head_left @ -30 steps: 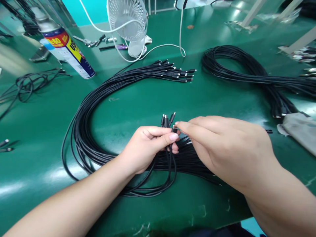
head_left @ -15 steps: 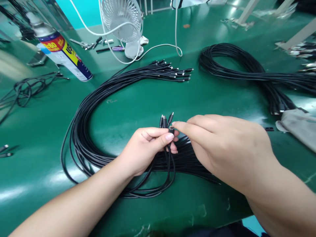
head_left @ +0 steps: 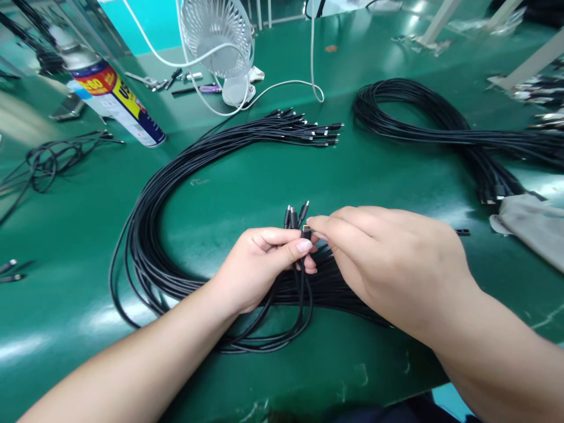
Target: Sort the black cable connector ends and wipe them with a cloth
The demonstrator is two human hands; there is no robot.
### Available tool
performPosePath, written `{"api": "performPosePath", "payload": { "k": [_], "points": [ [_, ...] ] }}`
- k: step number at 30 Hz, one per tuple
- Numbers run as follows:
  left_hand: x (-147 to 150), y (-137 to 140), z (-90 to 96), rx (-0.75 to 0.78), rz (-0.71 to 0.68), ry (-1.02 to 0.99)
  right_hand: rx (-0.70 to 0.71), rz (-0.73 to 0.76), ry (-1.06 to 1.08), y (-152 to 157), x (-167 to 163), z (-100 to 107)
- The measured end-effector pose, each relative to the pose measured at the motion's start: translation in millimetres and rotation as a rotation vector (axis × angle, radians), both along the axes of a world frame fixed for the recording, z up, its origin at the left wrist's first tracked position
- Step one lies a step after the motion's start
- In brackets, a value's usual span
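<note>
My left hand (head_left: 268, 258) is closed around the ends of several black USB cables, with the thumb pressing one metal-tipped connector (head_left: 306, 233) against the fingers. Other slim black plugs (head_left: 293, 217) stick up beside it. My right hand (head_left: 396, 264) is pinched around a thin tool whose black rear end (head_left: 462, 232) shows beyond the knuckles. The fingertips and the tool's front meet the open end of the connector; most of the tool is hidden by the hand. Beneath both hands lies a large curved bundle of black cables (head_left: 147, 217).
On the green table (head_left: 247, 194) stand a spray can (head_left: 118, 100) at the left and a small white fan (head_left: 218, 41) with a white cord. Another cable coil (head_left: 414, 111) lies at right, near a grey cloth (head_left: 535, 226). Loose cables (head_left: 53, 155) lie at left.
My right hand and the tool in it have shifted a little left, closer to the connector. My left hand keeps its hold in the same place.
</note>
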State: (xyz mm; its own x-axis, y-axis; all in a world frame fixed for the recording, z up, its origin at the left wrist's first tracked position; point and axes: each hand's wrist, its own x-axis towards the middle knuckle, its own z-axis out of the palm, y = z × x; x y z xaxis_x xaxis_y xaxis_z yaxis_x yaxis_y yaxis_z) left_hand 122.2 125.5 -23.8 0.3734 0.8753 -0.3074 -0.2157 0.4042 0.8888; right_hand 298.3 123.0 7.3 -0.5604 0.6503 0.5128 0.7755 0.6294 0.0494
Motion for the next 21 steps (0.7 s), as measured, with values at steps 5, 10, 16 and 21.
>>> {"api": "performPosePath", "payload": {
  "k": [5,10,16,21],
  "points": [
    [-0.2,-0.1,0.4,0.004,-0.016,-0.008,0.01,0.012,-0.001,0.4,0.3,1.7],
    [0.4,0.0,0.2,0.007,-0.006,0.003,0.021,0.013,-0.001,-0.2,0.1,2.6],
    [0.1,-0.4,-2.4,-0.036,0.031,-0.038,-0.223,-0.077,0.149,1.7,0.0,-0.6],
    [2.4,1.0,1.4,-0.045,0.022,-0.068,-0.41,-0.067,0.32,6.8,-1.2,1.0]
  ]
}}
